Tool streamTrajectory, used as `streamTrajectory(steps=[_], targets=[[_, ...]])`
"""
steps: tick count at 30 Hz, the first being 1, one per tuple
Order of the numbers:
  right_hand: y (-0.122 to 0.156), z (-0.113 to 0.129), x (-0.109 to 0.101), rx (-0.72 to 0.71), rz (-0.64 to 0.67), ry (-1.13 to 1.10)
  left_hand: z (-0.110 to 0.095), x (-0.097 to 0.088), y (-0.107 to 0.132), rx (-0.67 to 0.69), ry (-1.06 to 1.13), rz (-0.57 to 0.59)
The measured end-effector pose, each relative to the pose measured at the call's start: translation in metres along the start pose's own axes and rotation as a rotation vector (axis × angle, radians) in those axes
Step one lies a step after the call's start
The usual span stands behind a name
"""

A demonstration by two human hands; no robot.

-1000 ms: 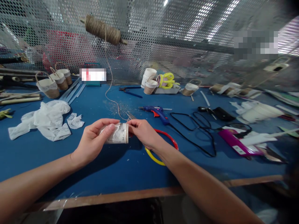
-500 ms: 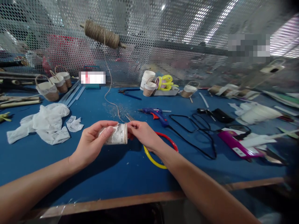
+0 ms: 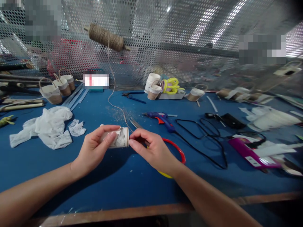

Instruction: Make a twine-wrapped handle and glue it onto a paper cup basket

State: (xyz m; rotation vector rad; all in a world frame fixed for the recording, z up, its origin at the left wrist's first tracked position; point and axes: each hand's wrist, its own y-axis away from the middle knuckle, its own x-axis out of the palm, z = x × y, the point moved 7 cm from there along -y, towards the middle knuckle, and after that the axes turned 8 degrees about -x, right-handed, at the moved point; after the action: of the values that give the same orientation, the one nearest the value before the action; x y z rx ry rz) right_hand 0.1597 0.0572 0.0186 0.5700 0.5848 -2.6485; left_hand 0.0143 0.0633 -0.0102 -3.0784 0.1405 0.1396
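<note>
My left hand [image 3: 92,149] is closed around a small white paper cup [image 3: 121,137] with grey print, held on its side above the blue table. Thumb and fingers of my right hand [image 3: 151,148] pinch at the cup's right end, where the twine [image 3: 115,106] runs in. That twine hangs down from a brown spool [image 3: 106,37] and crosses the table. Under my right hand and wrist lie scissors [image 3: 181,151] with red and yellow handles; their blades point away from me, partly hidden.
A blue glue gun [image 3: 163,119] with a black cord lies beyond my right hand. White lace [image 3: 53,126] is heaped at left. Small handled cups [image 3: 50,93] stand behind it. Pliers [image 3: 134,98] lie at the back; a purple power strip [image 3: 251,154] is at right.
My right hand has turned and its thumb now shows at the cup's end. The left hand still holds the cup in nearly the same place. The view has shifted slightly.
</note>
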Motion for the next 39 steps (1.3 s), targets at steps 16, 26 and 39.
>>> streamTrajectory(steps=[16, 26, 39], targets=[[0.000, -0.007, 0.005, 0.072, 0.015, -0.046, -0.009, 0.003, 0.004, 0.132, -0.164, -0.011], [0.001, -0.023, 0.003, 0.244, -0.044, -0.347, -0.025, 0.006, 0.017, 0.375, -0.398, 0.000], [0.001, -0.034, 0.009, 0.462, -0.130, -0.749, -0.037, 0.017, 0.031, 0.694, -0.561, 0.079]])
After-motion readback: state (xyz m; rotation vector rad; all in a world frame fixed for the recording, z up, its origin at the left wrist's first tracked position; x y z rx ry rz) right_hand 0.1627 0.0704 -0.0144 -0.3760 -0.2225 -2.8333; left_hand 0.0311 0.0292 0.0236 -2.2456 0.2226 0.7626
